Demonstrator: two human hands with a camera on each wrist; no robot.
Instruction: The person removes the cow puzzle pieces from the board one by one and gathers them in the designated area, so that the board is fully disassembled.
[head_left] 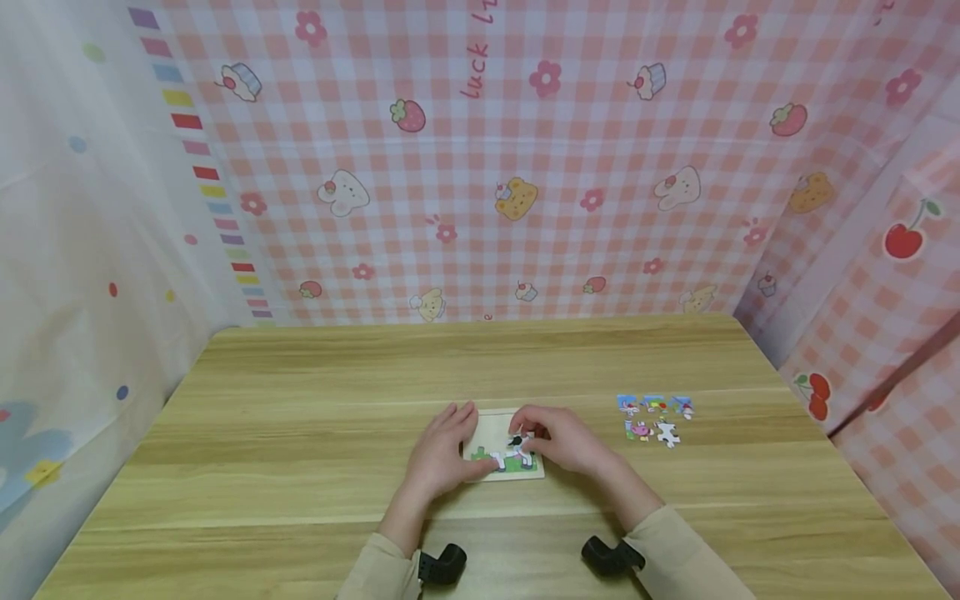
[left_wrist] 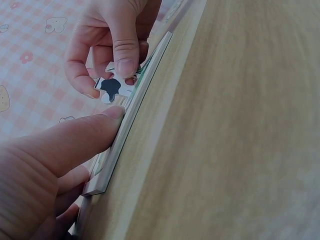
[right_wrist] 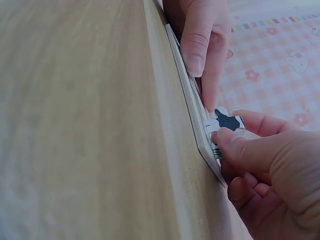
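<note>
Right hand [head_left: 566, 440]: I have it grasping a white puzzle piece with a black patch [left_wrist: 112, 86], pinched between thumb and index finger. Piece is over the right part of the puzzle board [head_left: 491, 423], tipped up off flat in both wrist views; can't tell from here if its lower edge touches the pieces underneath. Left hand [head_left: 441, 448]: gripping nothing, fingers extended along the board's left side, thumb reaching over the near edge and resting on the board.

Board lies flat on the wood-grain counter [head_left: 300, 433], pale frame, upper left bare. Along its near side I get fitted pieces [head_left: 507, 464], green and white. Five loose pieces [head_left: 655, 406] sit on the counter to the right of the right hand, well apart from the board: three in a far row, two in a nearer one, one of these mostly white. Beige sleeves [head_left: 686, 554] on both arms, black wrist units [head_left: 442, 565] at the cuffs. Pink checked cloth [head_left: 480, 150] hangs behind the counter.
</note>
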